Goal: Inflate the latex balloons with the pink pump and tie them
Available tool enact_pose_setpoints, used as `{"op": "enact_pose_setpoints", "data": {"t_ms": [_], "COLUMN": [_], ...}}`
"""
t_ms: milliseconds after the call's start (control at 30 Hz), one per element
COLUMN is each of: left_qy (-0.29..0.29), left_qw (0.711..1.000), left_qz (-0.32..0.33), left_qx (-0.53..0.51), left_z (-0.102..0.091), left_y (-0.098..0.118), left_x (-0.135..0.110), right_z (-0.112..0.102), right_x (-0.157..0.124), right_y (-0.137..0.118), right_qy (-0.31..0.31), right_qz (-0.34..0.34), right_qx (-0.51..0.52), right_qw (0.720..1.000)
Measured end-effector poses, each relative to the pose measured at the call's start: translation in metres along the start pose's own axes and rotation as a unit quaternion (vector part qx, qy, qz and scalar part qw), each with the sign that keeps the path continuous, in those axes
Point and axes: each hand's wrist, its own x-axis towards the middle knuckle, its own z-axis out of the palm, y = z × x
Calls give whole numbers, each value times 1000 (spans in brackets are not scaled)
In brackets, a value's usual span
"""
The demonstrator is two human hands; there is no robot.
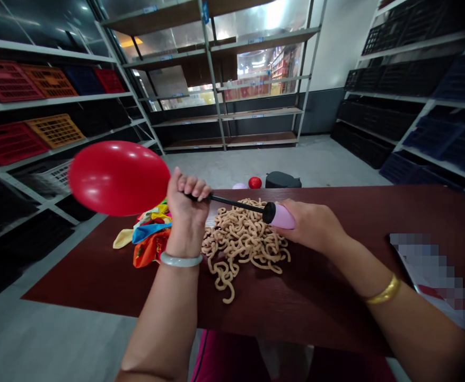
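Observation:
A red balloon (119, 178), blown up large, sticks out to the left of my left hand (188, 199). That hand is closed around the black end of a hand balloon pump; the balloon's neck is hidden behind it. The pump's black rod (236, 202) runs right to a black collar and a lilac barrel (283, 216). My right hand (315, 223) grips the lilac barrel. Under the pump lies a heap of tan curled pieces (248, 239), like puffed snacks. Flat balloons (150, 239) in several colours lie left of the heap, partly behind my left wrist.
The dark red-brown table (335, 297) carries a blurred-out flat object (431, 276) at its right. Beyond the far edge are a small red ball-like thing (255, 182) and a dark grey object (283, 180). Shelves with crates (11, 79) stand around.

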Motion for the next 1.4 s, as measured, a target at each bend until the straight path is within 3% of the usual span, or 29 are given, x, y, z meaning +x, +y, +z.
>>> {"op": "enact_pose_setpoints", "data": {"t_ms": [133, 467, 667, 833, 967, 1200, 1300, 1400], "left_qy": [-23, 10, 10, 16, -3, 13, 17, 18], "left_qw": [1000, 996, 993, 994, 997, 999, 998, 999], "left_qz": [8, -91, -114, -102, -75, 32, 30, 18], "left_qx": [-12, 15, 13, 26, 33, 25, 44, 44], "left_z": [-1, 8, 5, 6, 8, 4, 5, 7], "left_y": [3, -82, -101, -88, -55, 2, 5, -6], "left_x": [0, -31, -40, -34, -21, -3, -3, -5], "right_z": [-4, 1, 9, 6, 3, -5, -9, -7], "right_x": [-2, -8, -7, -5, -2, 2, 1, 0], "right_y": [-2, -18, -20, -22, -18, 11, 16, 14], "right_qy": [12, 42, 37, 35, 35, 29, 35, 35], "right_qz": [10, 4, 3, 6, -15, -40, -46, -24], "right_qx": [-20, -20, -7, 23, 38, 9, 4, -13], "right_qw": [1000, 999, 999, 999, 999, 999, 998, 999]}}
